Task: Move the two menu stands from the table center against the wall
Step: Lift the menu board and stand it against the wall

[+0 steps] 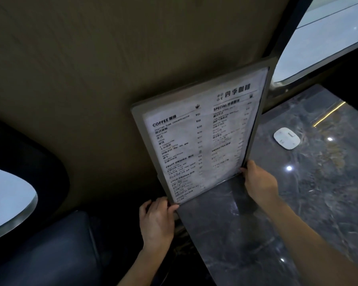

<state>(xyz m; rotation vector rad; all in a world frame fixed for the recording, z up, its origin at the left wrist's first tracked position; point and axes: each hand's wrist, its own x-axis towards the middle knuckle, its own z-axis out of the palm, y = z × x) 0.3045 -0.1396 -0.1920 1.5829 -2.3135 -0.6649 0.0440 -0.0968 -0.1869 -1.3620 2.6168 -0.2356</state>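
Grey-framed menu stand [198, 137] is gripped upright at the marble table [298, 203] edge by the left hand [156, 221] and right hand [258, 180], against the wall [91, 69].

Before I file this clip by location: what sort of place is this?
Probably a café booth. The grey-framed menu stand lists coffee, fruit drinks and prices. It stands on a dark marble-look table against a tan wall, beside a dark padded seat.

The menu stand [201, 139] has a grey frame around a white sheet with black print, the bench [298, 203] is dark grey marble veined paler, and the wall [112, 69] is olive-brown.
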